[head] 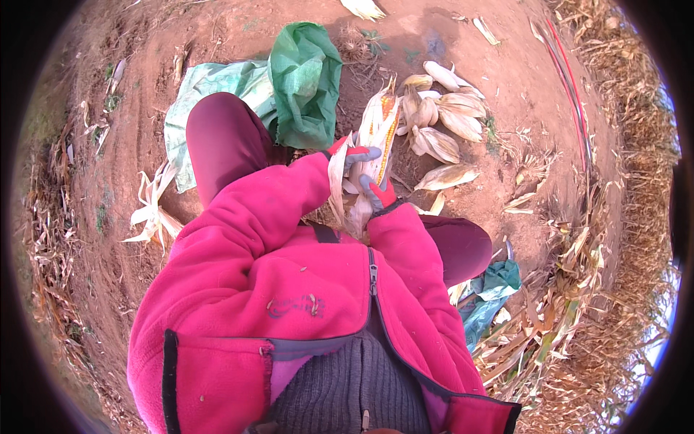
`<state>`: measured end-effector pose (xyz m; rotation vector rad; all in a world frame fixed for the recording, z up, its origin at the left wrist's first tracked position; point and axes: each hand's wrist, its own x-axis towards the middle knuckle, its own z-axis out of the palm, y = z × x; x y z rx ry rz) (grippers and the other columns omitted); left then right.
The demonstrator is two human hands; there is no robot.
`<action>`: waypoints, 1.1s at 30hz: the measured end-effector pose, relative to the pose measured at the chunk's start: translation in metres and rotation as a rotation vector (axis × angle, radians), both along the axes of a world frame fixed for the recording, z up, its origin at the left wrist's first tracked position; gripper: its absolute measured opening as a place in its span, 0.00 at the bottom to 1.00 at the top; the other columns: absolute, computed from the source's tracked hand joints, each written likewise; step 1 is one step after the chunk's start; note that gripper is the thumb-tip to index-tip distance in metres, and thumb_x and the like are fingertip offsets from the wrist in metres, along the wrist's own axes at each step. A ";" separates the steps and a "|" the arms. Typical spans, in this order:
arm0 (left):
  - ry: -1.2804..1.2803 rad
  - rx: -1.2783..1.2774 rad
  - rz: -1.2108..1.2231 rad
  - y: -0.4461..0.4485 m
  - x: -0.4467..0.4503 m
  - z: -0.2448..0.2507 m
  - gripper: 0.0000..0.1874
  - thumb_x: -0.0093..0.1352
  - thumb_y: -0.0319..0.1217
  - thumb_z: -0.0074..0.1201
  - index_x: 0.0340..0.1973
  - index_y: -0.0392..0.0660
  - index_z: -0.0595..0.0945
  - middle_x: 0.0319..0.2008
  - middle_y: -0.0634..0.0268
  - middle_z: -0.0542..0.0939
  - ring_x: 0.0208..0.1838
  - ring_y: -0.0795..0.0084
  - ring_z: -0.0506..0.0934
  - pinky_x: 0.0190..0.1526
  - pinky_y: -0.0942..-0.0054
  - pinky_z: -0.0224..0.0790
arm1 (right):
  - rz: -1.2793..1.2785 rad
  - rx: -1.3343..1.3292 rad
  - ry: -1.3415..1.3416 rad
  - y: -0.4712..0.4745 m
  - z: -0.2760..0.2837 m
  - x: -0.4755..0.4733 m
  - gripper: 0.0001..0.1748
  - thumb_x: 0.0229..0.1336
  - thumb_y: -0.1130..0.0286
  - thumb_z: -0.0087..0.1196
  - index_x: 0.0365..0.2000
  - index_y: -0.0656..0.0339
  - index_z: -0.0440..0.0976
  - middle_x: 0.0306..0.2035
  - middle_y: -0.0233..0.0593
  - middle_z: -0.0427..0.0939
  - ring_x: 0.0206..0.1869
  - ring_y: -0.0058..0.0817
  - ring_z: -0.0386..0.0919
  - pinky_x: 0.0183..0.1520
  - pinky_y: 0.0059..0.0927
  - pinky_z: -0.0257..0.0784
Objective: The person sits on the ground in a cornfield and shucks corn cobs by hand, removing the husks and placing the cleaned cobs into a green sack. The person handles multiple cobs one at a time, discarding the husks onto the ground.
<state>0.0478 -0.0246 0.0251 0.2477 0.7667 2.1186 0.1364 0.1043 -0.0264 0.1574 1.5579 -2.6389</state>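
Note:
A corn ear with orange-yellow kernels stands upright in front of me, its pale husk partly opened along the right side. My left hand, in a grey and red work glove, grips the husk on the ear's left, with the thumb laid across the front. A loosened husk strip hangs beside that hand. Lower down, my right hand, gloved the same way, holds the ear near its base. Just right of the ear lies a pile of corn ears, most still in dry husks.
A green woven sack lies crumpled beyond my left knee. Stripped husks rest on the reddish soil at left. A teal sack is by my right knee. Farther right are a red cord and dry corn stalks.

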 end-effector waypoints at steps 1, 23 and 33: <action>0.014 -0.005 -0.065 -0.003 0.000 0.013 0.22 0.63 0.33 0.57 0.51 0.40 0.73 0.35 0.58 0.80 0.35 0.66 0.80 0.37 0.68 0.74 | 0.052 -0.149 -0.016 -0.005 0.002 0.001 0.42 0.47 0.76 0.60 0.62 0.64 0.52 0.57 0.42 0.64 0.59 0.30 0.64 0.58 0.32 0.62; 0.024 0.060 0.208 -0.004 -0.030 0.001 0.15 0.66 0.39 0.54 0.38 0.40 0.75 0.28 0.68 0.73 0.30 0.78 0.72 0.34 0.78 0.66 | 0.200 0.936 0.167 -0.020 0.041 -0.025 0.42 0.40 0.63 0.63 0.57 0.62 0.60 0.51 0.47 0.69 0.54 0.39 0.69 0.56 0.36 0.66; -0.089 0.626 0.486 0.012 -0.037 -0.045 0.11 0.69 0.34 0.43 0.31 0.39 0.75 0.25 0.64 0.76 0.28 0.72 0.75 0.37 0.71 0.70 | 0.185 1.172 0.340 -0.031 0.009 -0.035 0.42 0.43 0.63 0.60 0.59 0.61 0.56 0.57 0.51 0.62 0.60 0.44 0.63 0.60 0.37 0.61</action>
